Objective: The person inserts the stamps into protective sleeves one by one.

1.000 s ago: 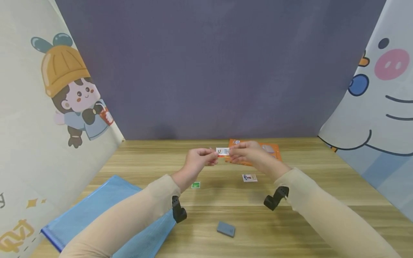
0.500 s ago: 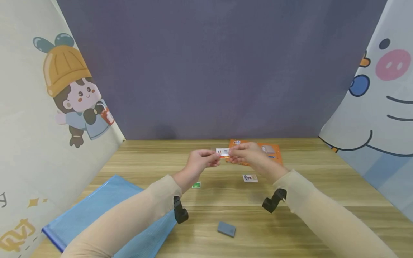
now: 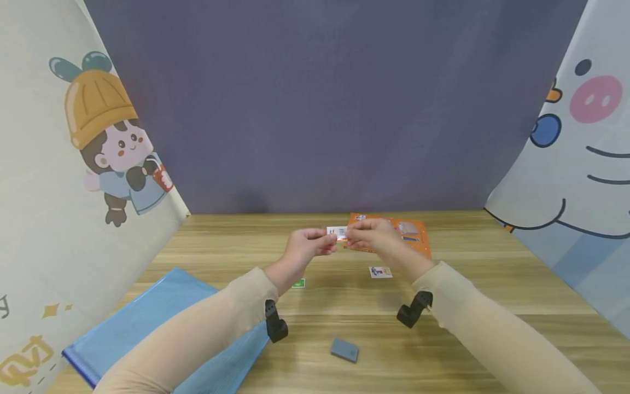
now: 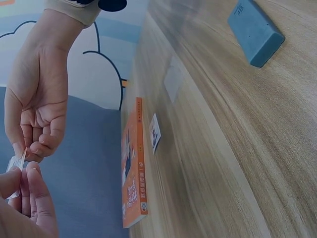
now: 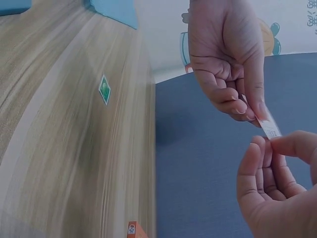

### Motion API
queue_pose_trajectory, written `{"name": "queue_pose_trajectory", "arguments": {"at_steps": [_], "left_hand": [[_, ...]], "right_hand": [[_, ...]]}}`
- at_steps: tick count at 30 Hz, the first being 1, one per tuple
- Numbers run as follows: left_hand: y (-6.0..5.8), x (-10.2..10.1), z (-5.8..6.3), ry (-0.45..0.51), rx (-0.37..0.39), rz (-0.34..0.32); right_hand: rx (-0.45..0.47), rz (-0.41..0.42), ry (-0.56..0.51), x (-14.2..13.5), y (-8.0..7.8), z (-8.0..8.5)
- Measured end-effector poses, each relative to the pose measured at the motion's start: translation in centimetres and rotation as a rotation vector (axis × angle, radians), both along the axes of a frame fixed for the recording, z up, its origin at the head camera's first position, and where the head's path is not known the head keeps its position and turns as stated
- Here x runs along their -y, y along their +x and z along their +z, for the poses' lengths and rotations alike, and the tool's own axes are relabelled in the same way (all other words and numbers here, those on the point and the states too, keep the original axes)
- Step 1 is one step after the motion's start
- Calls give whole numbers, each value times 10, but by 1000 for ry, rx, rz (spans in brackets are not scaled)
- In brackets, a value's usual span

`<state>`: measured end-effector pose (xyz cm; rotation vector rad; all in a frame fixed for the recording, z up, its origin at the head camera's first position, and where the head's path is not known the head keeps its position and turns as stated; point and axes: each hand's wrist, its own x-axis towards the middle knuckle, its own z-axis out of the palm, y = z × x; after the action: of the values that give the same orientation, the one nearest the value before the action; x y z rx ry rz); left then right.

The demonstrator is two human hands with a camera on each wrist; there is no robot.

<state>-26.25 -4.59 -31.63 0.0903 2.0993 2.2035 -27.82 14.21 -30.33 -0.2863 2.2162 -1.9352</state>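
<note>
In the head view, both hands hold a small white printed card (image 3: 337, 232) up over the far part of the table. My left hand (image 3: 306, 246) pinches its left end between thumb and fingers. The right hand (image 3: 378, 239) pinches the right end, covering that part of the print. In the left wrist view, the card (image 4: 15, 163) spans the two hands' fingertips. Nearer me, a white card with a picture (image 3: 381, 272) lies below the right hand, and a green card (image 3: 298, 283) lies partly hidden behind the left wrist.
Behind the right hand lies an orange book (image 3: 418, 232), partly covered. A blue-grey block (image 3: 344, 350) rests near the table's front. A flat blue sheet or pouch (image 3: 147, 312) lies at left under the left forearm. A dark cloth (image 3: 315, 109) stands behind the table.
The right hand and the held card have shifted slightly left. My left hand has edged a little to the right, and less of the card shows between the hands.
</note>
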Motion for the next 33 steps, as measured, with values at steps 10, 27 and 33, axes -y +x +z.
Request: {"name": "queue_pose_trajectory", "arguments": {"at_steps": [10,27,33], "left_hand": [[-2,-1,0,18,-5,-3],[1,-4,1,28,11,-15],[3,-5,2,48,16,-25]], "right_hand": [[56,112,-104,-4,-4,-1],[70,161,-126,-12,-5,0],[72,169,-145,-11,-4,0]]}}
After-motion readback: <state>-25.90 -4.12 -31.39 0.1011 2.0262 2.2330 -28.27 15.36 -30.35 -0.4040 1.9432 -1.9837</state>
